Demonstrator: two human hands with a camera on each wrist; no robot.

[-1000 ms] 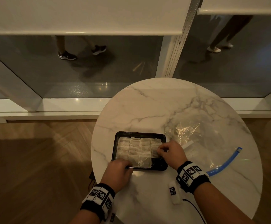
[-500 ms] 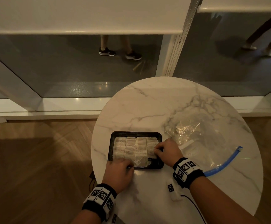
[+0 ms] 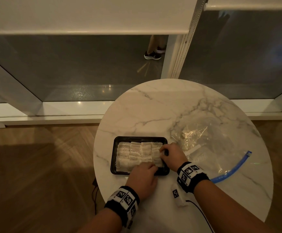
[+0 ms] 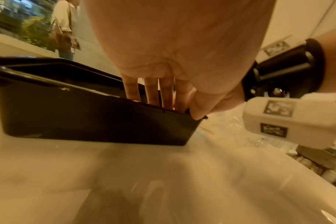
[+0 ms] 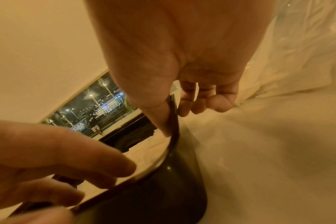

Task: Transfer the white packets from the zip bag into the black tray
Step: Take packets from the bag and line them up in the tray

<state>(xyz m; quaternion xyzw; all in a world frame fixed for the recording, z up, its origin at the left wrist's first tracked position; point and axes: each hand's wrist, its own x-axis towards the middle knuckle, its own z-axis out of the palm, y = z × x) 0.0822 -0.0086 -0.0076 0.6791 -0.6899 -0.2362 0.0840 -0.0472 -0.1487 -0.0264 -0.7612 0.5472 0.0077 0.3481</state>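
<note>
Black tray [image 3: 114, 153] sits near the bench's [image 3: 153, 106] near-left edge, white packets [image 3: 133, 153] filling it. Left hand [image 3: 142, 178] fingers [image 4: 151, 92] reach straight into its near side; right hand [image 3: 172, 155] fingers curl at its right rim. Zip bag [image 3: 209, 142] lies right of tray.

Left hand [image 4: 175, 50] reaching into the black tray [image 4: 82, 115]

The fingers [image 4: 131, 89] are dipping straight down past the tray's near rim at about 1 o'clock from centre, the thumb [image 4: 199, 109] pressing on the right corner. The tray is sitting on a pale table [image 4: 163, 174]. At 3 o'clock a white tagged device [image 4: 290, 119] is showing, and at 10 o'clock a person [image 4: 64, 30] is standing.
</note>
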